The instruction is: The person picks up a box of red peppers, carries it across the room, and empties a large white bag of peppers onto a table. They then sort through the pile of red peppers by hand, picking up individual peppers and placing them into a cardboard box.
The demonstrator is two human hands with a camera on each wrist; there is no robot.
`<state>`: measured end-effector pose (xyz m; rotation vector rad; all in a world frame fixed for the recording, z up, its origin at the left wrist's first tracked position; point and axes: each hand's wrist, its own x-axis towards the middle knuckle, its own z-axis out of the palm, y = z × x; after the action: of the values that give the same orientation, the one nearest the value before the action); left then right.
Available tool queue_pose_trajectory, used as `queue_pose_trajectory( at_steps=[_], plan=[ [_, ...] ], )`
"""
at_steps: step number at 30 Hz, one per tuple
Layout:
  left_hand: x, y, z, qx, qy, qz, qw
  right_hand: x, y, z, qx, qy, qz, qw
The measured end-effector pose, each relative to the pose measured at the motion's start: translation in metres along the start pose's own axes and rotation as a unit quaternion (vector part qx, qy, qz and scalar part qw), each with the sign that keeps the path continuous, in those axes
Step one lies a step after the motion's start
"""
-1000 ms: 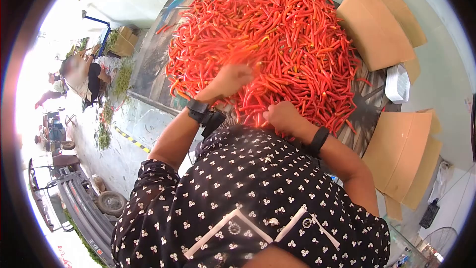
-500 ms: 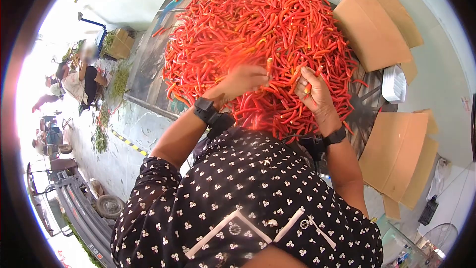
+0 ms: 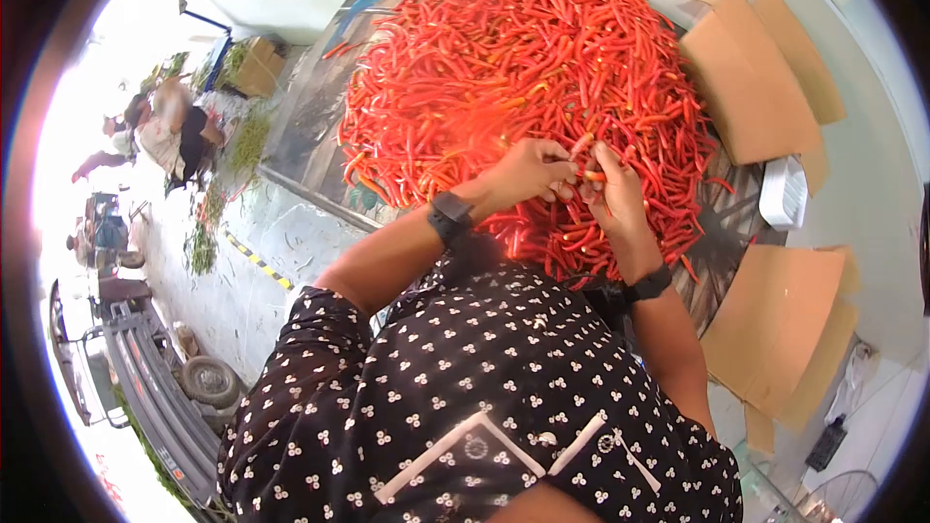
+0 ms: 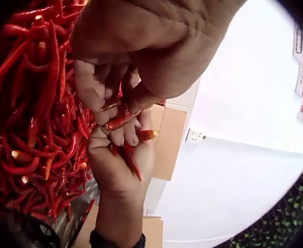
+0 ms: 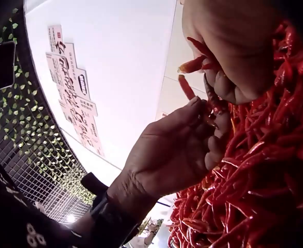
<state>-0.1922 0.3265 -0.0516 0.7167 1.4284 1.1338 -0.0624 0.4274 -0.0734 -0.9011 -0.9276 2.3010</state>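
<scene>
A broad heap of red chili peppers [image 3: 542, 39] covers most of the table, and both hands meet over its near right part. My left hand [image 3: 528, 174] pinches a red chili [image 4: 119, 122] between thumb and fingers; that chili's pale stem end points outward in the right wrist view. Fingers curled, my right hand [image 3: 620, 201] holds a few chilies [image 5: 193, 64] against its palm, one with a yellowish end. The fingertips of the two hands come close together, and the left hand partly covers the right fingers in the left wrist view.
Two cardboard boxes [image 3: 741, 87] [image 3: 775, 329] stand along the right side, with a white plastic basket [image 3: 783, 192] between them. Bare wooden tabletop [image 3: 310, 126] shows at the left. Across the floor, a person [image 3: 174, 136] sits near green stalks, and a cart [image 3: 145, 397] stands lower left.
My right hand has come up from the heap's near edge, now with chilies in its palm. The left hand has moved right across the heap to meet it.
</scene>
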Motion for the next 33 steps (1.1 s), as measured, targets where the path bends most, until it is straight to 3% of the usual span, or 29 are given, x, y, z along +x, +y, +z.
queue_pose_trajectory(
  at_steps=[3,4,7,9,11,12,13,15,16,19,29,31,32,33],
  plan=[
    [-0.004,0.006,0.004,0.058,-0.017,-0.001,0.998,-0.006,-0.002,-0.001,0.013,-0.066,0.007,0.998],
    [-0.007,0.008,0.008,0.071,-0.004,0.017,0.997,-0.005,-0.002,0.0,-0.015,-0.028,0.013,0.999],
    [-0.002,0.007,0.011,0.123,-0.013,0.022,0.992,-0.008,-0.003,0.009,-0.091,-0.02,-0.023,0.995],
    [-0.003,0.008,0.006,0.138,-0.004,0.03,0.99,-0.011,-0.007,0.009,-0.109,-0.048,0.012,0.993],
    [-0.009,0.011,-0.004,0.288,-0.007,0.091,0.953,0.004,0.004,-0.01,-0.084,-0.044,0.018,0.995],
    [-0.009,-0.001,-0.014,0.375,0.082,0.213,0.899,0.014,0.011,-0.022,-0.023,-0.056,0.022,0.998],
    [-0.015,-0.002,-0.025,0.393,0.125,0.194,0.89,0.015,0.01,-0.026,-0.022,-0.056,0.021,0.998],
    [-0.025,-0.009,-0.054,0.451,0.202,0.166,0.853,0.016,0.01,-0.031,0.087,0.027,0.077,0.993],
    [-0.029,-0.02,-0.07,0.49,0.235,0.157,0.825,0.021,0.013,-0.044,0.115,-0.039,0.084,0.989],
    [-0.048,-0.033,-0.09,0.524,0.304,0.099,0.79,0.024,0.013,-0.047,0.122,-0.092,0.101,0.983],
    [-0.035,-0.046,-0.105,0.551,0.289,0.109,0.775,0.018,0.009,-0.038,0.057,-0.042,0.112,0.991],
    [-0.04,-0.035,-0.11,0.506,0.247,0.117,0.818,0.015,0.006,-0.033,0.043,-0.059,0.13,0.989],
    [-0.041,-0.029,-0.115,0.474,0.222,0.071,0.849,0.012,0.004,-0.027,0.043,-0.058,0.13,0.989],
    [-0.044,-0.024,-0.115,0.474,0.221,0.071,0.849,0.009,0.002,-0.02,0.044,-0.081,0.128,0.987]
  ],
)
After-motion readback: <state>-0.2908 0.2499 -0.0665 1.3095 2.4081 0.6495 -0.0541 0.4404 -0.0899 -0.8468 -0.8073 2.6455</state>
